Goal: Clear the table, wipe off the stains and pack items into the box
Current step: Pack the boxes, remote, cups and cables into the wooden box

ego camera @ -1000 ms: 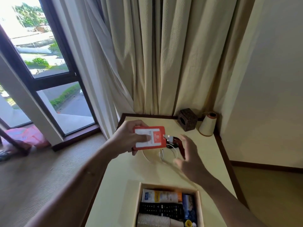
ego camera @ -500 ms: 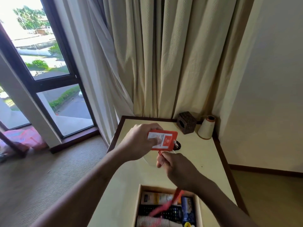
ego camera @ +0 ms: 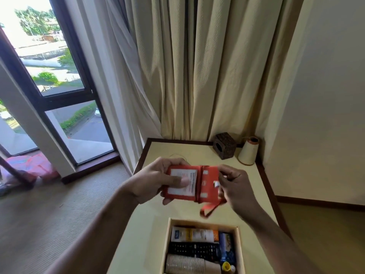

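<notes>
Above table [ego camera: 197,153], 2 hands clamp 1 red card holder [ego camera: 194,182]: left hand [ego camera: 156,180] thumb on label, right hand [ego camera: 235,186] pinching edge. Below: 1 box [ego camera: 240,246] w/ 1 remote [ego camera: 194,249], 1 cup stack [ego camera: 185,264].

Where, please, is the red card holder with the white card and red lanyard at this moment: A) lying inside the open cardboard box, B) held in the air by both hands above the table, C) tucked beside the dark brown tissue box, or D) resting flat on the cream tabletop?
B: the red card holder is gripped by the left hand and the right hand, lifted off the cream table, beyond the open cardboard box.
</notes>
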`<state>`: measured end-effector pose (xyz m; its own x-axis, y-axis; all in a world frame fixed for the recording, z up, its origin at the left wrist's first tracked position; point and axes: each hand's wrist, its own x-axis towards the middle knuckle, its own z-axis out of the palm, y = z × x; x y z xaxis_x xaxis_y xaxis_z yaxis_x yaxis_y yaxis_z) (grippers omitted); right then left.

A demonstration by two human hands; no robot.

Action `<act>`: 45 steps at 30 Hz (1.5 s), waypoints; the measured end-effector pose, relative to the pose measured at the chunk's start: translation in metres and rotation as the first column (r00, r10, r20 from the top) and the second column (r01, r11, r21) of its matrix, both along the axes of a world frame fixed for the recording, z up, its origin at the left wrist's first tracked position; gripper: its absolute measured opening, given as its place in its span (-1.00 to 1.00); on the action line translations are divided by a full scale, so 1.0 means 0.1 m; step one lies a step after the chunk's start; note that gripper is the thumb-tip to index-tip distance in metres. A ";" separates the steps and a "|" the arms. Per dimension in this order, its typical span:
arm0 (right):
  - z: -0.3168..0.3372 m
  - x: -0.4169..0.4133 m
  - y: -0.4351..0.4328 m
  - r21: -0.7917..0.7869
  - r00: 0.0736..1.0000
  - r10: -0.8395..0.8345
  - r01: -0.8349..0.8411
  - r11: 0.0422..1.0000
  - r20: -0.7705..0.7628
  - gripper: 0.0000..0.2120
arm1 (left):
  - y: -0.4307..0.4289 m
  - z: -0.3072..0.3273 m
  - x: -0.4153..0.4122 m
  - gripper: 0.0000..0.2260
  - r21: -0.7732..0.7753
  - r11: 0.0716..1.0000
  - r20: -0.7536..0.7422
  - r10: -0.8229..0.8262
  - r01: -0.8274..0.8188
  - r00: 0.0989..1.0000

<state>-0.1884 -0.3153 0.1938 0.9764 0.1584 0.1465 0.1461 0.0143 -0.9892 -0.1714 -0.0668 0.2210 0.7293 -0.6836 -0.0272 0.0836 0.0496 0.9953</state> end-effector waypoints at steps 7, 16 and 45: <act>-0.36 -0.28 0.15 -0.563 0.957 0.064 0.110 0.819 0.281 -0.81 | -0.33 -0.21 -0.14 -0.88 0.220 0.669 0.543 0.521 -0.710 0.659; 0.10 -0.16 -0.07 -0.229 0.985 0.172 -0.164 0.959 0.014 -0.88 | 0.04 -0.17 -0.16 -0.81 0.307 0.949 0.158 -0.132 0.079 0.979; -0.34 -0.28 -0.07 0.373 0.668 0.155 0.196 0.907 -0.728 -0.68 | -0.30 -0.97 -0.46 -0.74 0.291 0.691 0.955 -0.251 -0.662 0.158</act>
